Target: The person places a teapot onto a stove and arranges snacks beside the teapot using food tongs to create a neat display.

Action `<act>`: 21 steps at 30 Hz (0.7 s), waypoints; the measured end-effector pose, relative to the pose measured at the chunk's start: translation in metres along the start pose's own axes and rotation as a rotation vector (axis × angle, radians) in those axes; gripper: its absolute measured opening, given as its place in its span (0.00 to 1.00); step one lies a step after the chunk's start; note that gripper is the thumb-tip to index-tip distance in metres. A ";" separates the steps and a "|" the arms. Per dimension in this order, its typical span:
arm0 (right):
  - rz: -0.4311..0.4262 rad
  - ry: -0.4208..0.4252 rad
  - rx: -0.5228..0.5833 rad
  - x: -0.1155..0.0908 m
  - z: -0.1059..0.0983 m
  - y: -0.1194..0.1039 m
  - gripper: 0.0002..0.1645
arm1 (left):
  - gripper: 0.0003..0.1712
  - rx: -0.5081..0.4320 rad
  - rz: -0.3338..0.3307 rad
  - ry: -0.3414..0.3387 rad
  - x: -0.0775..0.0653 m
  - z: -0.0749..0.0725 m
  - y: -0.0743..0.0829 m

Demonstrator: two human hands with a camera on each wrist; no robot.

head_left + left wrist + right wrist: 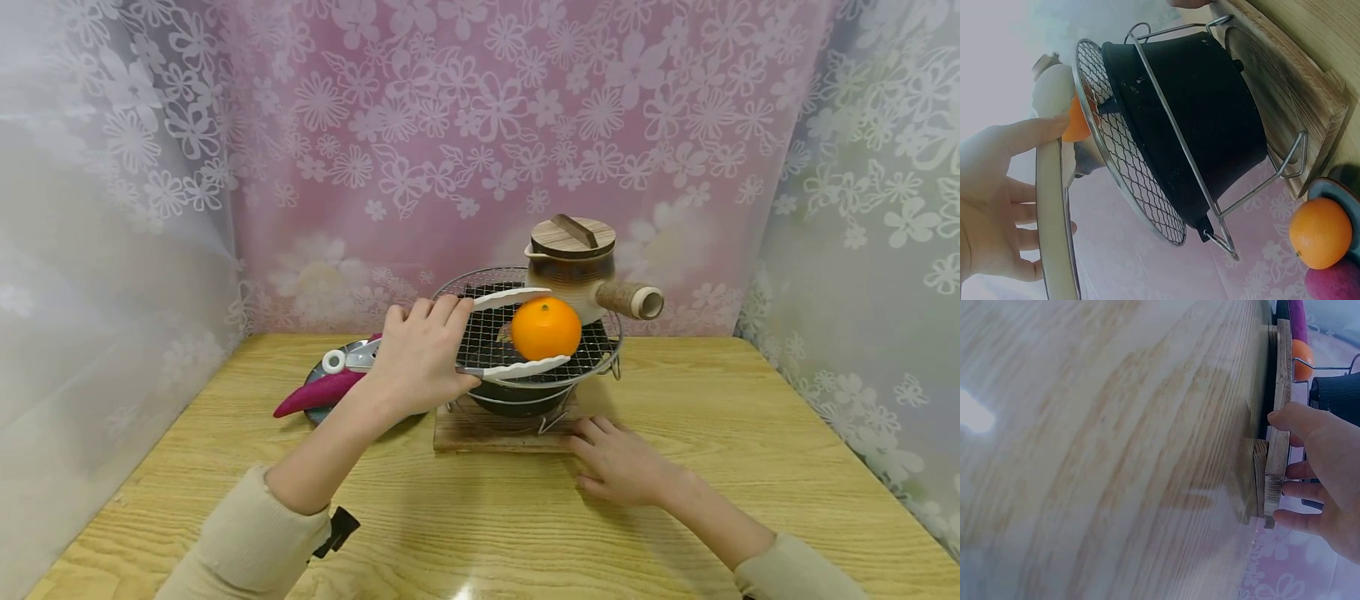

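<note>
My left hand (420, 354) grips white-tipped tongs (517, 298). Their scalloped tips stand apart on either side of an orange (546, 329) over the wire grill mesh (480, 337). Whether both tips press the fruit, I cannot tell. In the left wrist view my thumb lies along one tong arm (1054, 206), fingers behind it. The mesh tops a black stove (1191, 119) in a wire frame on a wooden board (487, 437). My right hand (626, 462) rests at the board's front right corner, fingertips touching its edge, thumb lying in front, fingers loosely bent.
A side-handled teapot (570, 283) with a wooden lid stands on the mesh's back right. To the left, a dark plate (1316, 187) bears a purple sweet potato (318, 393) and another orange (1320, 233), hidden by my left arm in the head view. Floral curtains (495, 167) surround the table.
</note>
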State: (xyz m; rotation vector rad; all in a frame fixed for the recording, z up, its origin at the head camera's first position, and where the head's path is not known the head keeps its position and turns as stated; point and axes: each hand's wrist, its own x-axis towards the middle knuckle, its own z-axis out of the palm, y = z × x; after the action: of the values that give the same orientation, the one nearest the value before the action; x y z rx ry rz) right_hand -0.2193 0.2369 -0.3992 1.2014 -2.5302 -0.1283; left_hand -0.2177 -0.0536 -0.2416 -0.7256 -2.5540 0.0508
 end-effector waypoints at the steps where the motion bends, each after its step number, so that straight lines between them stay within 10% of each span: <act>1: -0.001 0.003 -0.002 0.000 0.000 0.000 0.23 | 0.51 0.001 -0.002 -0.008 0.000 0.000 0.001; 21: -0.018 0.043 -0.002 -0.001 0.003 0.001 0.27 | 0.51 0.011 -0.013 -0.103 0.012 -0.005 0.017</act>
State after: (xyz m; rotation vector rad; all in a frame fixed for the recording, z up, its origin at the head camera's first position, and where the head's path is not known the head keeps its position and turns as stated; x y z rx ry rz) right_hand -0.2207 0.2382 -0.4016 1.2136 -2.4816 -0.1085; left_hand -0.2158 -0.0335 -0.2352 -0.7196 -2.6537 0.1010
